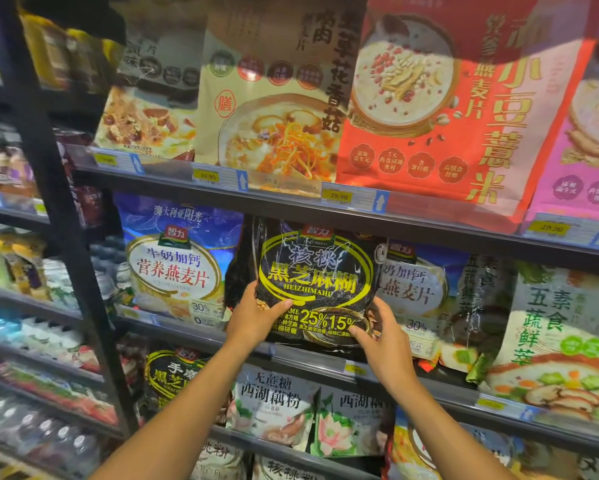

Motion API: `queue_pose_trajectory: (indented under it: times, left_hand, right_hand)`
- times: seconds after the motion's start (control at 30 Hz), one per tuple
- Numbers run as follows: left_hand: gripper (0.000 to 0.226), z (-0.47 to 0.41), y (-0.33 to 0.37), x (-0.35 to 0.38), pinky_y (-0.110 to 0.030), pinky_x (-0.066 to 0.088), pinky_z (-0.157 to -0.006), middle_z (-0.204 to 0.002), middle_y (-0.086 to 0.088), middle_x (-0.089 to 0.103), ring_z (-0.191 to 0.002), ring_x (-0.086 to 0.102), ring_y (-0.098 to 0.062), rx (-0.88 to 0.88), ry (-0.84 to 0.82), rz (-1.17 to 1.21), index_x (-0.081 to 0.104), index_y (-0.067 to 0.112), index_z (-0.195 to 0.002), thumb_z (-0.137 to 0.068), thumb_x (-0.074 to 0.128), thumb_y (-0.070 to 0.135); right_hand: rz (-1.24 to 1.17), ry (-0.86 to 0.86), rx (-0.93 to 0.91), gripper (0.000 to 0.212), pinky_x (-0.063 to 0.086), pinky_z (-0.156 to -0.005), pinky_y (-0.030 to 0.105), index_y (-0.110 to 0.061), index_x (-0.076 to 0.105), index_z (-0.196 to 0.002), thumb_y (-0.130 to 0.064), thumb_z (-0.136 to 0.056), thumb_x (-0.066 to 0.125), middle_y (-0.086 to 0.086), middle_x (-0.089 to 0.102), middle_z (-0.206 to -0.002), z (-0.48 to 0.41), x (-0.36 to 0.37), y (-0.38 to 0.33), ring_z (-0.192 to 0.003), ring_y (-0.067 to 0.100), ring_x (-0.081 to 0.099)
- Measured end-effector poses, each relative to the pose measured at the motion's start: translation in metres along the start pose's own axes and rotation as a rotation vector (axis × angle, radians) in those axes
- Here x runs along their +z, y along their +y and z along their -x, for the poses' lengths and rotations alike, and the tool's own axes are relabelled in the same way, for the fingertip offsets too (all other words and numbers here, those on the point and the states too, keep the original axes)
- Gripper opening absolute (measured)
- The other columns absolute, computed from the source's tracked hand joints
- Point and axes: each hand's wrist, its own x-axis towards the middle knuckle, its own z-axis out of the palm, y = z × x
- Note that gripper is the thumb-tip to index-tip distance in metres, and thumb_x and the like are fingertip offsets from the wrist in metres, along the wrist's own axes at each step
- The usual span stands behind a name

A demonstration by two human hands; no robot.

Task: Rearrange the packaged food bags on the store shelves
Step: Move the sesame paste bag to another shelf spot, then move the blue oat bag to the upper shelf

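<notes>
A black bag with yellow lettering (312, 271) stands upright on the middle shelf (326, 358), between two blue oatmeal bags. My left hand (256, 315) grips its lower left corner, thumb across the front. My right hand (377, 336) pinches its lower right corner. The bag's top edge is tucked under the shelf above. The blue oatmeal bag on the left (177, 258) stands apart from it; the one on the right (416, 292) is partly hidden behind the black bag.
Large red (447, 109), tan (274, 98) and pink (585, 150) bags fill the upper shelf. A green-lettered bag (561, 341) stands at the right. White lotus-powder bags (274, 407) and another black bag (170, 375) sit below. A dark upright post (59, 202) divides off bottled goods on the left.
</notes>
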Motion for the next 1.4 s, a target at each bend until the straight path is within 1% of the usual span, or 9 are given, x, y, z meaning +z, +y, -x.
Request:
queue_pose_trajectory:
  times: [0.17, 0.33, 0.47, 0.7, 0.83, 1.0, 1.17, 1.3, 1.4]
  left_hand:
    - [0.085, -0.009, -0.006, -0.01, -0.05, 0.049, -0.108, -0.139, 0.007, 0.065, -0.128, 0.06, -0.023, -0.011, -0.022, 0.042, 0.046, 0.032, -0.148, -0.077, 0.079, 0.066]
    - [0.071, -0.022, -0.01, -0.012, -0.046, 0.047, -0.109, -0.139, 0.002, 0.064, -0.13, 0.059, -0.026, -0.015, -0.024, 0.078, 0.046, 0.024, -0.147, -0.088, 0.079, 0.045]
    - [0.069, -0.031, -0.013, -0.01, -0.044, 0.044, -0.109, -0.137, 0.004, 0.061, -0.133, 0.056, -0.026, -0.04, -0.027, 0.075, 0.043, 0.02, -0.148, -0.092, 0.077, 0.041]
    - [0.085, -0.038, -0.017, -0.007, -0.048, 0.04, -0.117, -0.155, -0.008, 0.05, -0.145, 0.046, -0.034, -0.064, -0.051, 0.046, 0.031, 0.011, -0.157, -0.092, 0.076, 0.044]
    - [0.104, -0.042, -0.032, -0.004, -0.052, 0.037, -0.12, -0.163, -0.008, 0.041, -0.149, 0.041, -0.033, -0.097, -0.103, 0.01, 0.02, 0.014, -0.164, -0.087, 0.078, 0.052]
    - [0.126, -0.069, -0.068, 0.001, -0.054, 0.045, -0.114, -0.154, -0.002, 0.054, -0.141, 0.052, -0.027, -0.025, -0.097, -0.022, 0.036, 0.019, -0.155, -0.053, 0.07, 0.084]
    - [0.076, -0.021, -0.02, -0.032, -0.044, 0.046, -0.112, -0.145, 0.002, 0.053, -0.135, 0.051, -0.02, 0.142, -0.035, -0.13, 0.045, 0.016, -0.151, -0.088, 0.079, 0.041]
    - [0.025, -0.003, -0.028, -0.065, -0.039, 0.057, -0.093, -0.113, 0.008, 0.068, -0.101, 0.067, -0.011, 0.265, 0.143, -0.1, 0.067, 0.026, -0.122, -0.097, 0.069, 0.024]
    - [0.025, -0.001, -0.046, -0.097, -0.042, 0.056, -0.094, -0.114, 0.008, 0.062, -0.104, 0.062, -0.013, 0.28, 0.293, -0.052, 0.061, 0.024, -0.123, -0.098, 0.066, 0.021]
  right_hand:
    - [0.016, 0.002, -0.001, 0.066, 0.052, -0.092, 0.027, -0.023, 0.049, -0.145, -0.02, -0.088, 0.081, -0.013, 0.07, -0.117, -0.01, 0.02, -0.005, -0.108, 0.008, 0.067]
    - [0.047, 0.014, 0.013, 0.054, 0.055, -0.093, 0.036, -0.023, 0.053, -0.132, -0.025, -0.086, 0.082, -0.008, 0.071, -0.12, -0.026, 0.04, -0.005, -0.108, 0.013, 0.068]
    - [0.114, 0.038, 0.024, 0.045, 0.046, -0.073, 0.03, -0.017, 0.056, -0.124, -0.026, -0.087, 0.081, -0.008, 0.069, -0.098, -0.031, 0.046, -0.009, -0.089, 0.014, 0.064]
    - [0.156, 0.023, 0.024, 0.044, 0.044, -0.069, 0.031, -0.022, 0.048, -0.111, -0.031, -0.085, 0.083, -0.004, 0.068, -0.099, -0.031, 0.051, -0.005, -0.089, 0.019, 0.063]
    - [0.155, -0.063, 0.059, 0.064, 0.044, -0.065, 0.021, -0.016, 0.047, -0.131, -0.032, -0.083, 0.085, -0.003, 0.064, -0.109, -0.02, 0.057, 0.004, -0.089, 0.011, 0.058]
    - [0.189, -0.063, 0.106, 0.08, 0.043, -0.07, 0.026, -0.012, 0.042, -0.142, -0.035, -0.08, 0.087, -0.004, 0.062, -0.102, -0.016, 0.059, 0.007, -0.086, 0.012, 0.059]
    - [0.232, -0.004, 0.074, 0.088, 0.051, -0.095, 0.036, -0.009, 0.04, -0.145, -0.037, -0.077, 0.088, 0.007, 0.057, -0.131, -0.011, 0.06, 0.003, -0.12, 0.024, 0.057]
    - [0.271, 0.272, 0.015, 0.099, 0.037, -0.115, 0.051, -0.002, 0.033, -0.153, -0.04, -0.079, 0.086, 0.018, 0.042, -0.15, -0.003, 0.062, -0.025, -0.14, 0.035, 0.039]
    - [0.122, 0.268, -0.121, 0.083, 0.04, -0.112, 0.044, -0.009, 0.037, -0.151, -0.032, -0.085, 0.081, 0.01, 0.043, -0.148, -0.004, 0.075, -0.055, -0.136, 0.027, 0.043]
